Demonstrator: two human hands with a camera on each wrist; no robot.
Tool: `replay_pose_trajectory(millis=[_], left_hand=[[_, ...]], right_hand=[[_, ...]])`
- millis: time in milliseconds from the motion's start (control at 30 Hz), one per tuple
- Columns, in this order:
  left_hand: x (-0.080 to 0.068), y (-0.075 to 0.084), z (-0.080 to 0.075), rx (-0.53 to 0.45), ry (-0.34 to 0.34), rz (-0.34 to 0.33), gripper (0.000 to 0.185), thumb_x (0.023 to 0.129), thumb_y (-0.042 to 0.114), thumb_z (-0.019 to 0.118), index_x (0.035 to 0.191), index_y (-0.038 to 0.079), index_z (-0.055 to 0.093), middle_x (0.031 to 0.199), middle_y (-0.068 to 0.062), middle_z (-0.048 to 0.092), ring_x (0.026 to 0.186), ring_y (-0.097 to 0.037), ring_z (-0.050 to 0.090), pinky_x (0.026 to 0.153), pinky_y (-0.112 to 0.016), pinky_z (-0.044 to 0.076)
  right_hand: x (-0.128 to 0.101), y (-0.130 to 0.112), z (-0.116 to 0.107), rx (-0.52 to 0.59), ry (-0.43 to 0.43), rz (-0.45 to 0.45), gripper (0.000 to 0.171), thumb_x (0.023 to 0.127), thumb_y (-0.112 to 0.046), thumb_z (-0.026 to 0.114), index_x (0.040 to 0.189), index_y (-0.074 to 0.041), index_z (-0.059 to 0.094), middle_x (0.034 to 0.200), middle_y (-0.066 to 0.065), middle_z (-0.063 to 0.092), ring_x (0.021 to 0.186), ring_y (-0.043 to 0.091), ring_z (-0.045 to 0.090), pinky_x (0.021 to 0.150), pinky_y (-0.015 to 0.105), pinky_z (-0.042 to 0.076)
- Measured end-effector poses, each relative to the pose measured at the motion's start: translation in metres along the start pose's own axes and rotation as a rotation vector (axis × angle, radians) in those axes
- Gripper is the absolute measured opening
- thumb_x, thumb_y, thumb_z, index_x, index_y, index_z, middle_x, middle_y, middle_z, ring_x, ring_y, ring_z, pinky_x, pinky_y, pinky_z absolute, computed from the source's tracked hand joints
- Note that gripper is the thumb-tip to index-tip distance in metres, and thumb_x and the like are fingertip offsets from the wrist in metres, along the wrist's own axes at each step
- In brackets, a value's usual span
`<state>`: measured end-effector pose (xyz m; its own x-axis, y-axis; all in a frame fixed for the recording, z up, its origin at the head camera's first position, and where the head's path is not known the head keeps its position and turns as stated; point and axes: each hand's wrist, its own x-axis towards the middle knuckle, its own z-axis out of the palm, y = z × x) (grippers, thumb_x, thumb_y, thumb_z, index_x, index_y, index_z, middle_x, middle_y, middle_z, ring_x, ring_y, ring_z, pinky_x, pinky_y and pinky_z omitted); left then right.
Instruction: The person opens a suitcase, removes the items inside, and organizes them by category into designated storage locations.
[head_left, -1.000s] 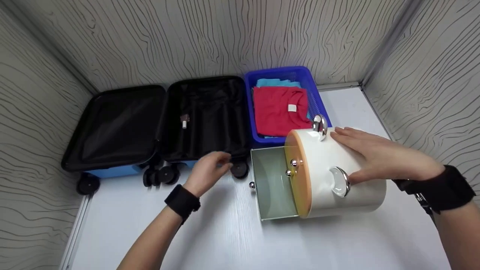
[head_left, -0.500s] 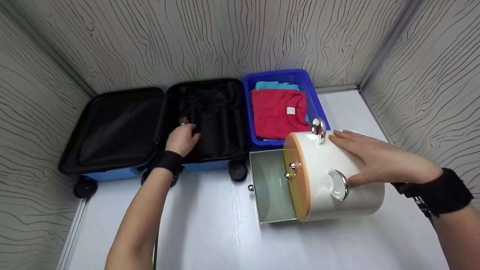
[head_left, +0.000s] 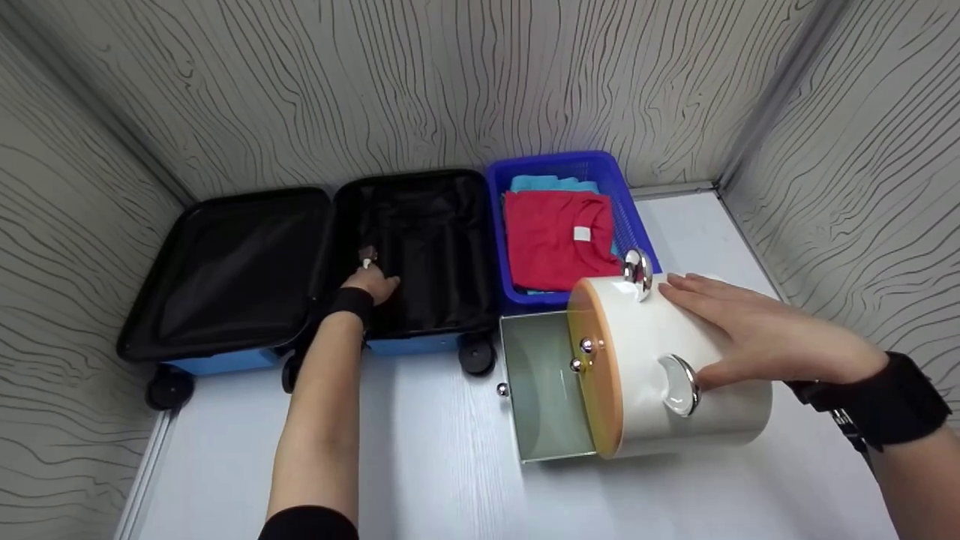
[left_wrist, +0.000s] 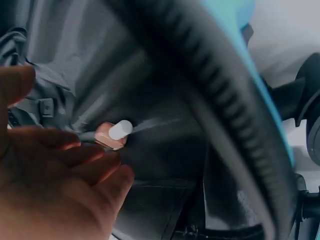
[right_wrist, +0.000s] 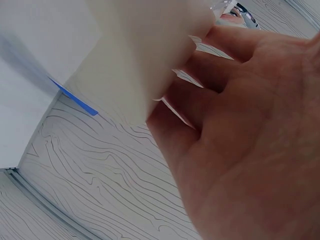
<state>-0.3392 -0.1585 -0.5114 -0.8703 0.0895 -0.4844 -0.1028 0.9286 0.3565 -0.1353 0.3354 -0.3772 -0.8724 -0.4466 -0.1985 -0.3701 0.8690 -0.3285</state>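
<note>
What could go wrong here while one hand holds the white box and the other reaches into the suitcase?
1. The white box lies on its side with its drawer slid out; the right hand only rests flat on it, so it might roll.
2. The left hand reaches over the suitcase rim toward a small tag; the arm could nudge the case on its wheels.

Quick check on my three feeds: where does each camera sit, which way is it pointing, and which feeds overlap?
Head: worn on the head, looking forward and down at the table, open suitcase, blue basket and white box; both forearms and hands show.
Left wrist: on the left wrist, facing into the suitcase lining; the left hand touches a small tag.
Right wrist: on the right wrist, looking along the right hand resting on the white box.
Shared: head and left wrist both show the tag.
</note>
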Motion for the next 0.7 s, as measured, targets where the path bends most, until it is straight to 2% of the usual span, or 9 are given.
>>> replay_pose_trajectory(millis=[133, 200, 267, 333, 433, 500, 567, 633, 700], left_hand=[[0.011, 0.002, 0.003, 0.003, -0.056, -0.035, 0.078, 0.110, 0.039, 0.037, 0.154, -0.020, 0.010, 0.160, -0.040, 0.008, 0.149, -0.051, 0.017, 0.121, -0.051, 0.023], [0.028, -0.008, 0.008, -0.005, -0.063, -0.053, 0.081, 0.109, 0.039, 0.040, 0.155, -0.019, 0.007, 0.161, -0.040, 0.004, 0.149, -0.051, 0.015, 0.121, -0.053, 0.022], [0.056, -0.027, 0.019, -0.011, -0.042, -0.039, 0.084, 0.107, 0.041, 0.042, 0.154, -0.020, 0.007, 0.160, -0.042, 0.004, 0.147, -0.055, 0.015, 0.120, -0.056, 0.023], [0.071, -0.036, 0.021, 0.008, -0.072, -0.037, 0.085, 0.106, 0.041, 0.043, 0.154, -0.020, 0.007, 0.159, -0.043, 0.005, 0.147, -0.056, 0.014, 0.120, -0.057, 0.023], [0.058, -0.027, 0.011, 0.066, -0.145, 0.029, 0.075, 0.106, 0.035, 0.040, 0.150, -0.023, 0.021, 0.155, -0.044, 0.019, 0.144, -0.054, 0.024, 0.118, -0.054, 0.027], [0.031, -0.011, -0.003, 0.081, -0.238, 0.047, 0.068, 0.107, 0.032, 0.036, 0.148, -0.022, 0.029, 0.155, -0.040, 0.027, 0.145, -0.048, 0.030, 0.120, -0.049, 0.027], [0.015, -0.002, -0.010, 0.096, -0.273, 0.074, 0.063, 0.107, 0.031, 0.036, 0.144, -0.020, 0.040, 0.152, -0.037, 0.037, 0.142, -0.045, 0.036, 0.118, -0.047, 0.030], [0.017, -0.002, -0.013, 0.117, -0.310, 0.084, 0.063, 0.108, 0.034, 0.037, 0.143, -0.017, 0.045, 0.152, -0.034, 0.040, 0.143, -0.044, 0.036, 0.119, -0.047, 0.029], [0.025, -0.004, -0.016, 0.122, -0.342, 0.069, 0.065, 0.109, 0.037, 0.036, 0.146, -0.016, 0.042, 0.154, -0.033, 0.037, 0.145, -0.044, 0.033, 0.121, -0.047, 0.026]], right_hand=[[-0.004, -0.001, 0.002, 0.012, -0.005, 0.021, 0.107, 0.073, -0.041, 0.086, 0.161, -0.012, 0.034, 0.164, 0.014, 0.033, 0.150, 0.038, 0.028, 0.114, 0.062, 0.030], [-0.004, -0.001, 0.003, 0.016, -0.006, 0.022, 0.107, 0.073, -0.040, 0.087, 0.161, -0.011, 0.034, 0.163, 0.015, 0.033, 0.150, 0.038, 0.028, 0.115, 0.061, 0.029], [-0.002, -0.002, 0.003, 0.017, -0.009, 0.023, 0.106, 0.073, -0.039, 0.086, 0.161, -0.011, 0.033, 0.164, 0.014, 0.033, 0.150, 0.038, 0.027, 0.116, 0.061, 0.028], [-0.001, -0.002, 0.003, 0.017, -0.011, 0.023, 0.106, 0.074, -0.039, 0.086, 0.161, -0.011, 0.033, 0.164, 0.014, 0.032, 0.151, 0.038, 0.026, 0.116, 0.061, 0.028], [-0.001, -0.003, 0.002, 0.026, -0.012, 0.028, 0.106, 0.074, -0.038, 0.086, 0.162, -0.012, 0.032, 0.165, 0.013, 0.031, 0.151, 0.038, 0.025, 0.117, 0.061, 0.027], [-0.001, -0.003, 0.002, 0.030, -0.014, 0.028, 0.106, 0.074, -0.039, 0.086, 0.161, -0.011, 0.032, 0.165, 0.013, 0.031, 0.151, 0.038, 0.025, 0.117, 0.061, 0.026], [0.000, -0.002, 0.002, 0.031, -0.014, 0.027, 0.107, 0.073, -0.039, 0.086, 0.161, -0.011, 0.032, 0.165, 0.013, 0.031, 0.152, 0.038, 0.025, 0.117, 0.060, 0.025], [0.000, -0.002, 0.002, 0.029, -0.015, 0.026, 0.108, 0.073, -0.040, 0.087, 0.162, -0.011, 0.032, 0.165, 0.013, 0.031, 0.152, 0.037, 0.024, 0.118, 0.060, 0.025], [0.000, -0.002, 0.002, 0.025, -0.015, 0.027, 0.108, 0.073, -0.040, 0.086, 0.162, -0.012, 0.031, 0.165, 0.013, 0.030, 0.152, 0.037, 0.024, 0.118, 0.059, 0.025]])
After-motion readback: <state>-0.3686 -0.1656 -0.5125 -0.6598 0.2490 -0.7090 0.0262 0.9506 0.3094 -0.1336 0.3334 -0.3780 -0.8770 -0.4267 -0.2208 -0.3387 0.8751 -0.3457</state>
